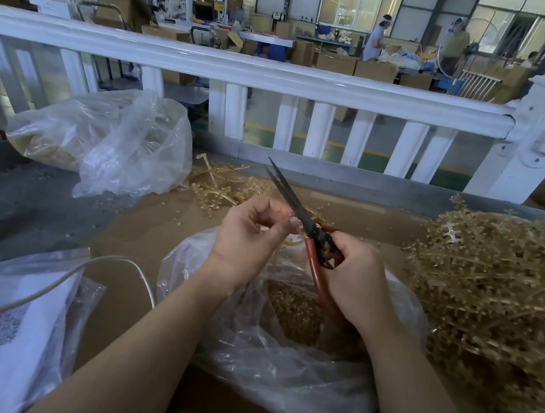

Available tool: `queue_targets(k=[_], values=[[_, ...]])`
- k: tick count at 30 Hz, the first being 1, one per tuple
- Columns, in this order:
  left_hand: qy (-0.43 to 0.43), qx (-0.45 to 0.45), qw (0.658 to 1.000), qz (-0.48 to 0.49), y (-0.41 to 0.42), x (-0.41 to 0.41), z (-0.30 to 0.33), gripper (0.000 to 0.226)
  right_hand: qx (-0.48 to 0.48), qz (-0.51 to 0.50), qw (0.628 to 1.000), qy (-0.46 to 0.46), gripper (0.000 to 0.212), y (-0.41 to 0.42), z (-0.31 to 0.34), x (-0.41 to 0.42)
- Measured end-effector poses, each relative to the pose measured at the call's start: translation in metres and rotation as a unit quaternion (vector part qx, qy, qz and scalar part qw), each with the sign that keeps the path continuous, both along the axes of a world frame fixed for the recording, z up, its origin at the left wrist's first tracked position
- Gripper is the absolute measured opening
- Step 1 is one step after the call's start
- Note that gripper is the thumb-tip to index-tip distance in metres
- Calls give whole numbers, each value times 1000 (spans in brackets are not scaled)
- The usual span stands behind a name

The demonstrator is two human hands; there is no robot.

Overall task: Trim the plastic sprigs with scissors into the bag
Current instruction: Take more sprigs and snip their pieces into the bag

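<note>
I hold the scissors in my right hand, fingers curled round the red handles, the dark blades nearly together and pointing up and away to the left. My left hand sits just beside the blades, fingertips pinched together near the pivot; whatever they pinch is too small and blurred for me to tell. Both hands hang over the open clear bag, which lies on the brown cardboard sheet in front of me with a heap of small golden cut pieces inside. To my right a large tangled pile of golden plastic sprigs covers the edge of the sheet, touching the bag's side. Beyond my hands a few loose sprigs lie scattered. Farther left a second clear bag slumps on the grey surface. Near my left forearm lies a zip bag with a white paper inside, and a pale cable crosses over it. A white railing runs across behind everything.
</note>
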State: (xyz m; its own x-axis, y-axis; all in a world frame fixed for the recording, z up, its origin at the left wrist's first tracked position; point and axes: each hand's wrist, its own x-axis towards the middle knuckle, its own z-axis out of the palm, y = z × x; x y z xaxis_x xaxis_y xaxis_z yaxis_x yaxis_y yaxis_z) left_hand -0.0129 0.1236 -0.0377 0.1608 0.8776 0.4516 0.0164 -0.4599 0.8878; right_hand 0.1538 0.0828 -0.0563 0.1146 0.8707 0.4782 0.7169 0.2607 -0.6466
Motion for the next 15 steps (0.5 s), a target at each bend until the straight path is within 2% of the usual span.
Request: queue_targets(k=[2, 6, 12, 15], values=[[-3, 2, 1000, -6, 1, -1, 0, 4, -19, 24, 998, 54, 8, 0, 2, -1], [-22, -5, 1000, -21, 2, -2, 0, 5, -41, 41, 990, 127, 10, 0, 5, -1], [-119, -75, 990, 3, 5, -4, 1, 17, -1, 13, 963, 268, 10, 0, 13, 0], [-83, -134, 987, 23, 5, -8, 3, 14, 0, 10, 948, 319, 9, -3, 17, 3]])
